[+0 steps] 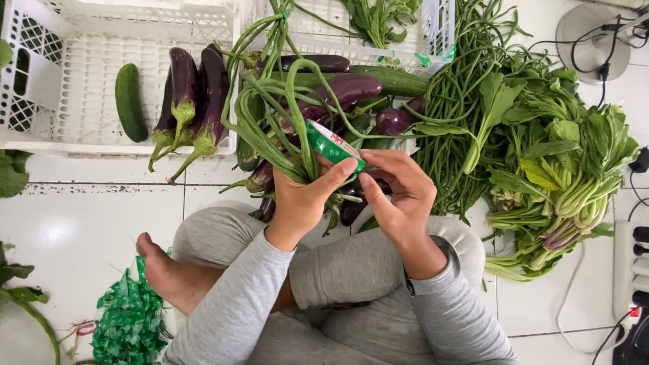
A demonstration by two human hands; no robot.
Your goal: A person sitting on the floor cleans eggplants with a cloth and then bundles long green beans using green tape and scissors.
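Note:
My left hand [302, 199] grips a bunch of long green beans [270, 108] that arches up from my lap toward the crates. A green and white tape strip [332, 145] wraps across the bunch near my fingers. My right hand [399, 196] pinches the end of that tape next to my left thumb. Purple eggplants [348, 88] and a cucumber [392, 81] lie on the floor just behind the bunch. My crossed legs in grey trousers and a bare foot [165, 274] are below the hands.
A white plastic crate [81, 74] at the left holds a cucumber [130, 101] and purple eggplants [196, 94]. A second crate [378, 34] stands behind. A loose pile of long beans [460, 101] and leafy greens [568, 162] lies right. Green tape scraps [128, 324] are bottom left, a power strip [632, 263] far right.

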